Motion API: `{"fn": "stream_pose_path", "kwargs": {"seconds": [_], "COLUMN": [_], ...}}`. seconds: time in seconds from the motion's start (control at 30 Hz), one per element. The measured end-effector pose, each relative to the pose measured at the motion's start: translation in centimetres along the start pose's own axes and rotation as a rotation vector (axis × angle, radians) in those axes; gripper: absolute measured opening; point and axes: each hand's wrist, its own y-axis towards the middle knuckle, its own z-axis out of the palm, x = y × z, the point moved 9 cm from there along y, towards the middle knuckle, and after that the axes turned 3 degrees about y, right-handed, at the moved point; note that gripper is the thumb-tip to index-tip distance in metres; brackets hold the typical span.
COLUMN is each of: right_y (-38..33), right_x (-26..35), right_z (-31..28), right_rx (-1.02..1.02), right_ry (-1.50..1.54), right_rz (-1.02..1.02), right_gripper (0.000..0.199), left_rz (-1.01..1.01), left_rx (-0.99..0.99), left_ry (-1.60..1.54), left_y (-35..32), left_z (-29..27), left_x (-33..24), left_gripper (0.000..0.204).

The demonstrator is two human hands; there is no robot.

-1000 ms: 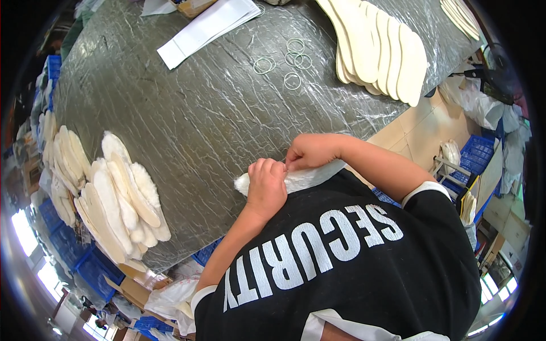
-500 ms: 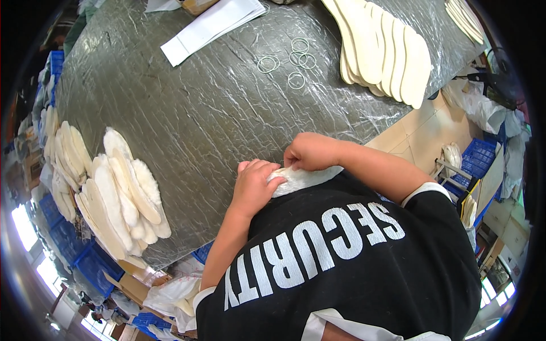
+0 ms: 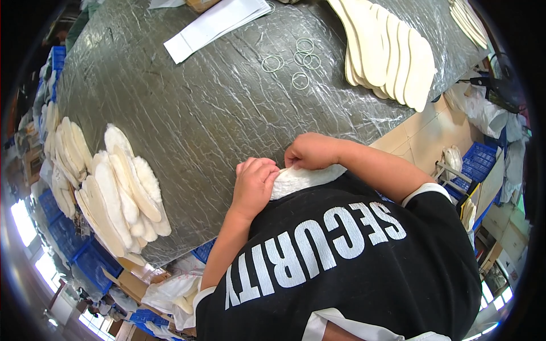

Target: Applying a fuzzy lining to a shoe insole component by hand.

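A white fleecy insole (image 3: 307, 180) lies against my shirt at the table's near edge, its fluffy side showing. My left hand (image 3: 254, 183) is closed on its left end, with thumb and fingers pressed together there. Just to the right, my right hand (image 3: 310, 152) pinches the insole's upper edge with curled fingers. Both hands are close together, a small gap between them. The fingertips and the far side of the insole are partly hidden.
On the dark plastic-covered table (image 3: 187, 119), fleecy insoles (image 3: 122, 190) are piled at left and cream insoles (image 3: 392, 54) fan out at the far right. Several rubber bands (image 3: 300, 80) and white paper strips (image 3: 219, 28) lie at the back. A blue crate (image 3: 478, 162) stands right, below.
My left fingers have drawn together at the insole's left end, and the thumb no longer lies across its fleece. My right hand stays almost where it was.
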Motion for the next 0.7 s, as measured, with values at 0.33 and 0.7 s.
{"fn": "stream_pose_path", "kwargs": {"seconds": [0.33,0.7], "right_y": [0.2,0.4], "right_x": [-0.1,-0.3], "right_z": [0.3,0.4], "right_rx": [0.015,0.001], "right_ry": [0.054,-0.021], "right_rz": [-0.010,-0.016], "right_gripper": [0.023,0.023], "left_rz": [-0.006,0.018], "left_rx": [0.096,0.048], "left_ry": [0.075,0.036], "left_y": [0.2,-0.1], "left_z": [0.6,1.9], "left_x": [-0.5,-0.6], "left_gripper": [0.014,0.011]}}
